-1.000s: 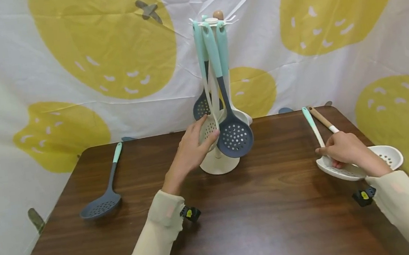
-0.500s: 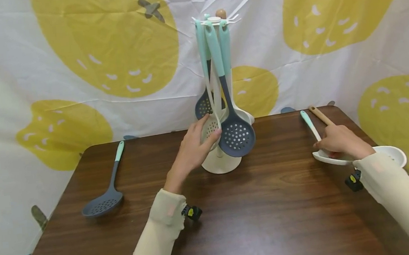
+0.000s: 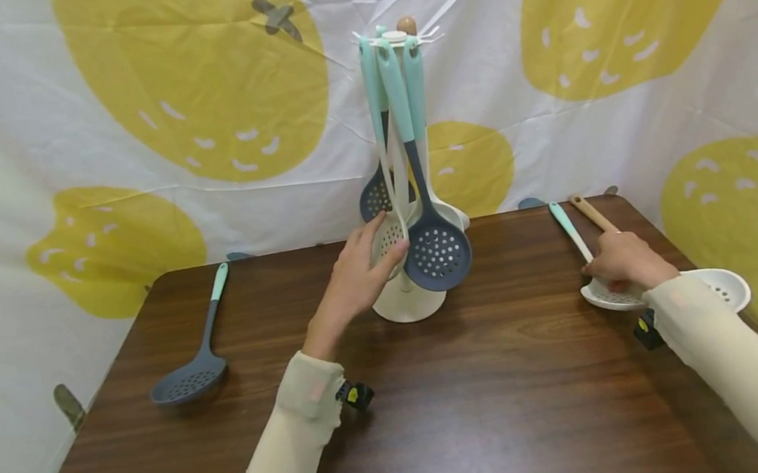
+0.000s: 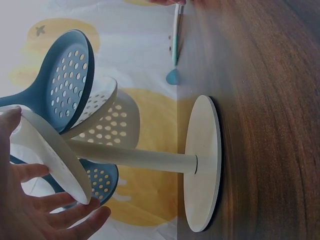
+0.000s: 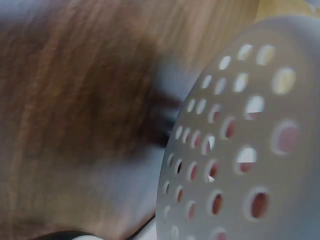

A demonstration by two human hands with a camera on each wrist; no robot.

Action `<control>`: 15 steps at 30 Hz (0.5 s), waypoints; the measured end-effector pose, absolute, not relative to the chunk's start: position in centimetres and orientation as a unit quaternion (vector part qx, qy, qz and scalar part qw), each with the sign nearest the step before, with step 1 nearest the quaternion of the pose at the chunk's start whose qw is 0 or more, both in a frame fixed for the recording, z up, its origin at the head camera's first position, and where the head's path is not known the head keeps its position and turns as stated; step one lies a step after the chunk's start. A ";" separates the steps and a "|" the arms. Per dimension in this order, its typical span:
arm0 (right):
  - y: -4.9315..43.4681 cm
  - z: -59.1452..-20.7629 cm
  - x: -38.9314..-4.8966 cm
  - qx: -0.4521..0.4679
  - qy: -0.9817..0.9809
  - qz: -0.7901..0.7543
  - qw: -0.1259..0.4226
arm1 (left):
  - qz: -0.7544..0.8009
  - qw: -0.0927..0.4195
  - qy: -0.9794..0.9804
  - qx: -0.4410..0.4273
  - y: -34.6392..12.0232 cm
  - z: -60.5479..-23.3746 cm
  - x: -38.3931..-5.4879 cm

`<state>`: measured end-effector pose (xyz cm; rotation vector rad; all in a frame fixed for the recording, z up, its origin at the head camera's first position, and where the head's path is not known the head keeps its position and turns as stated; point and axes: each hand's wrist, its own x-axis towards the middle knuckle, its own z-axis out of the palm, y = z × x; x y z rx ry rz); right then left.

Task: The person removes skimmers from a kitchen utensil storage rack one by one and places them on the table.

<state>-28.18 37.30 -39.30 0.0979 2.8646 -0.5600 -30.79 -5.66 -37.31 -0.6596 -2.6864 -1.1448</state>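
Several slotted skimmers with mint handles hang from a cream stand (image 3: 410, 306). My left hand (image 3: 348, 274) holds the white head of one hanging skimmer (image 3: 389, 239), thumb on one side, fingers on the other. Beside it hangs a dark blue skimmer (image 3: 437, 254). My right hand (image 3: 628, 258) grips a white skimmer with a mint handle (image 3: 566, 226) at the table's right. In the right wrist view its perforated white head (image 5: 235, 130) is large, and reddish skin shows through the holes. Whether this head touches the table I cannot tell.
Another white perforated utensil (image 3: 719, 286) with a wooden handle (image 3: 592, 212) lies at the right, partly behind my right arm. A dark blue skimmer (image 3: 190, 376) lies on the brown table (image 3: 504, 392) at the left. A lemon-print cloth (image 3: 267, 209) hangs behind.
My right hand has shifted slightly away from me and to the left with the white skimmer, whose handle tip now lies further left. My left hand stays at the hanging skimmer.
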 end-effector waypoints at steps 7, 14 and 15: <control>37.7 -40.2 -28.2 0.037 0.974 -0.199 0.105 | -0.383 0.082 -0.892 -0.226 -5.8 -37.4 -30.8; 37.5 -39.8 -28.2 0.042 0.972 -0.202 0.108 | -0.386 0.079 -0.890 -0.230 -5.7 -37.4 -30.9; 37.4 -39.6 -28.1 0.041 0.973 -0.198 0.107 | -0.387 0.078 -0.890 -0.230 -5.7 -37.4 -30.8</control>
